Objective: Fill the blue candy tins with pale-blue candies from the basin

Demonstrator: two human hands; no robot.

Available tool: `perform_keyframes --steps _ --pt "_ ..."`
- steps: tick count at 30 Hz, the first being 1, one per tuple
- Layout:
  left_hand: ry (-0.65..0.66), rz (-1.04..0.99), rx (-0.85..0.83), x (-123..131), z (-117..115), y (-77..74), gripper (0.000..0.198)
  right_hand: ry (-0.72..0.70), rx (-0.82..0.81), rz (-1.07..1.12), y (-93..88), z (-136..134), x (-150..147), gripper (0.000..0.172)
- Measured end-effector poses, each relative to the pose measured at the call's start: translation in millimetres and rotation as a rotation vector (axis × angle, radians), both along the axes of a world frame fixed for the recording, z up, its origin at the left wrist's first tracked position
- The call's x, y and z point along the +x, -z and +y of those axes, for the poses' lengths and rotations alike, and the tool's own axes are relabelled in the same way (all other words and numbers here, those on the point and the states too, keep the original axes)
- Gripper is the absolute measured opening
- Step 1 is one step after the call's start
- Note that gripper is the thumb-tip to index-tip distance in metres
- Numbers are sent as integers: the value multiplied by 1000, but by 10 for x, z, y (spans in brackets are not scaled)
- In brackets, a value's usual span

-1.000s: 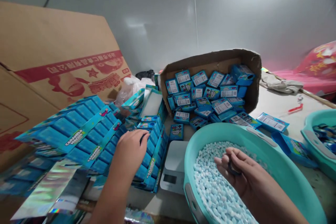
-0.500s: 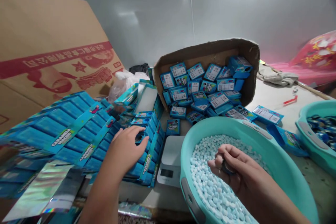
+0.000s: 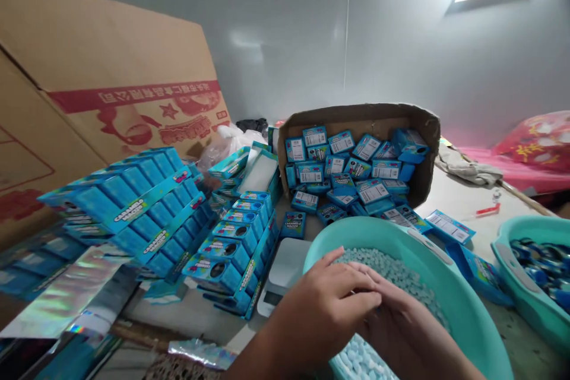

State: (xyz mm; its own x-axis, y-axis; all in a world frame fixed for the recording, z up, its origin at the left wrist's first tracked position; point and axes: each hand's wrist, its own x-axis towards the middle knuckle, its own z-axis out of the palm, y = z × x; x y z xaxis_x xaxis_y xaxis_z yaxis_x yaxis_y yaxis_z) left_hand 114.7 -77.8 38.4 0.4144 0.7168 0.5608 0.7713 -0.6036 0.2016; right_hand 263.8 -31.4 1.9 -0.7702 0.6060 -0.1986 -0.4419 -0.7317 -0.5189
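Note:
My left hand and my right hand meet over the near rim of a teal basin filled with small pale blue candies. The left hand's fingers are closed together and lie over the right hand's fingertips. Whatever sits between the hands is hidden. The right hand's fingers are covered by the left. A white scale stands just left of the basin. Beside it are display trays of blue candy boxes.
A cardboard box lying on its side spills several blue packets behind the basin. A second teal basin is at the right. Big cartons and stacked blue trays fill the left. A holographic bag lies front left.
My left hand left the blue box trays and swung right to join my right hand over the basin. The view tilted up a little.

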Motion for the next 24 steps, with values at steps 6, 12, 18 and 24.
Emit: perform_keyframes --steps 6,12,18,24 --pt "-53 -53 136 -81 -50 96 27 -74 74 -17 84 -34 -41 36" --pt "-384 -198 49 -388 -112 -32 29 151 387 -339 9 -15 27 48" --pt "-846 -227 -133 -1303 -160 -488 23 250 1018 -936 -106 94 244 42" --pt "-973 54 -683 -2160 209 -399 40 -132 1467 -1511 18 352 627 21"
